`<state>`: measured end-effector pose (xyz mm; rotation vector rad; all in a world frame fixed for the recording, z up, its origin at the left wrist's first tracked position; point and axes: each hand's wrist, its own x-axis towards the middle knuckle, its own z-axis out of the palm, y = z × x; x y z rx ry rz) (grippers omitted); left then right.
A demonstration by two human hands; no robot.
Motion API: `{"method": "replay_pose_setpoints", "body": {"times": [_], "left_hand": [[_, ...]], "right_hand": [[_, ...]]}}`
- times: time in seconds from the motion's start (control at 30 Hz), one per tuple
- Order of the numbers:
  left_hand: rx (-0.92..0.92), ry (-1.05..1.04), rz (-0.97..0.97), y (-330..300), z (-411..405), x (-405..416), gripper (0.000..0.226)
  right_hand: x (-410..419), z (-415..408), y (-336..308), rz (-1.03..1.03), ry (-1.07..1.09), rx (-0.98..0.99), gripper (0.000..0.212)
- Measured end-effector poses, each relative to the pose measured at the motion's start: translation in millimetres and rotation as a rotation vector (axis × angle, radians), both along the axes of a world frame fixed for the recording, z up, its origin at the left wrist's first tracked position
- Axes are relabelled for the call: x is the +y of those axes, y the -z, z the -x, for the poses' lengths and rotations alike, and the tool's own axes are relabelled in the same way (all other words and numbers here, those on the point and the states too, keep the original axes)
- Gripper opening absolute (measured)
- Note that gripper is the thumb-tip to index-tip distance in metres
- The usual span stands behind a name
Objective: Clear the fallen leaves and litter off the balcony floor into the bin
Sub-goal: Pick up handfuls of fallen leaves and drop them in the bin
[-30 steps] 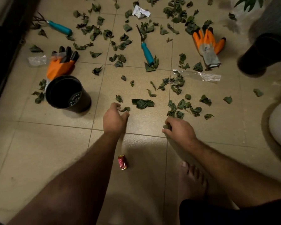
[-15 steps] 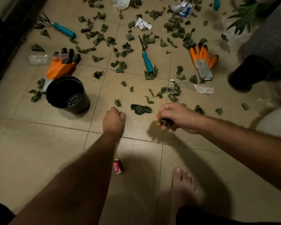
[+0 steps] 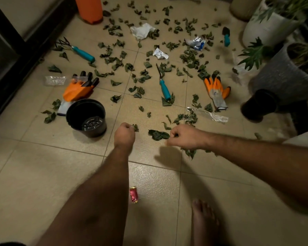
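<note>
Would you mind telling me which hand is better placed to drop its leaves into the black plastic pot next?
Probably the left hand: it sits right beside the black plastic pot with leaf bits at its fingertips. The right hand is farther away, across the large leaf clump.

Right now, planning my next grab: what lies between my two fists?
In the head view, bare tile, one small leaf beside the left hand, and a crumpled dark green leaf clump beside the right hand.

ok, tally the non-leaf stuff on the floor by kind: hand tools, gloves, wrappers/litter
Teal-handled hand tools: 3 (cultivator, weeder, trowel)
Orange gloves: 2 (left one, right one)
Litter pieces: 6 (white tissue, paper scrap, silver wrapper, two clear plastics, red wrapper)
Total: 11
</note>
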<state>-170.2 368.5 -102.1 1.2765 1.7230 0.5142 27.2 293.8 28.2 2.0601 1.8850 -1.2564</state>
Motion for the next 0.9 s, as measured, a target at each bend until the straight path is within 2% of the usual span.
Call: {"method": "replay_pose_setpoints", "body": {"times": [0.1,0.17,0.27,0.4,0.5,0.6,0.67,0.8,0.9], "left_hand": [[0.078,0.059,-0.02,11.5,1.1,8.9,0.028],[0.16,0.099,-0.054,21.0,-0.9,12.1,0.044],[0.318,0.173,-0.148,30.1,-9.6,16.4,0.056],[0.476,0.243,-0.189,33.2,-20.5,16.0,0.032],[0.479,0.22,-0.217,36.9,-20.1,9.9,0.023],[0.336,0.113,-0.252,34.8,-18.5,2.6,0.016],[0.197,-0.03,-0.234,33.8,-16.7,-3.6,0.013],[-0.275,-0.422,-0.02,33.7,-17.7,-12.1,0.015],[-0.535,-0.533,0.09,28.9,-20.7,-10.6,0.005]], "right_hand": [[-7.3,3.2,32.5,-0.081,-0.006,-0.118,0.039],[-14.4,3.4,51.7,-0.083,-0.062,-0.198,0.043],[-20.8,-1.5,69.0,-0.091,-0.099,-0.231,0.043],[-19.3,-8.0,80.1,-0.228,-0.013,-0.253,0.023],[-18.1,-4.0,90.3,-0.308,0.022,-0.276,0.029],[-12.3,3.9,100.1,-0.374,0.012,-0.289,0.041],[-3.3,9.9,102.7,-0.421,-0.008,-0.296,0.043],[26.1,21.9,102.9,-0.41,-0.07,-0.336,0.048],[42.9,26.0,108.5,-0.301,-0.12,-0.455,0.041]]}}
